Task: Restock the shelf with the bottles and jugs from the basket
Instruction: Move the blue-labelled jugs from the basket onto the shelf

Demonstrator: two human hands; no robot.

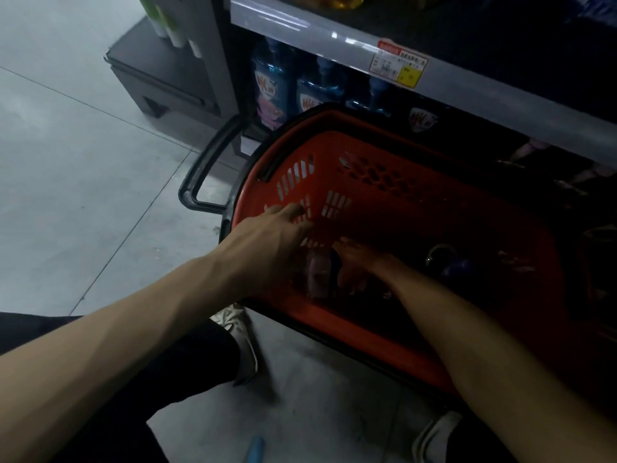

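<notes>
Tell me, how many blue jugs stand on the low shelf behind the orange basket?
3 show clearly: left jug at the row's end, middle jug beside it, right jug partly behind the basket rim. A label further right in the dark may be a fourth.

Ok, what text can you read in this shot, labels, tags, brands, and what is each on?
Price tag on the shelf edge: red and yellow, print too blurred to read.
Blue jugs under that shelf: red-and-white logo, too blurred to read.
Bottle in the basket: dark, blurred, nothing legible.
Nothing here can be quoted.
</notes>
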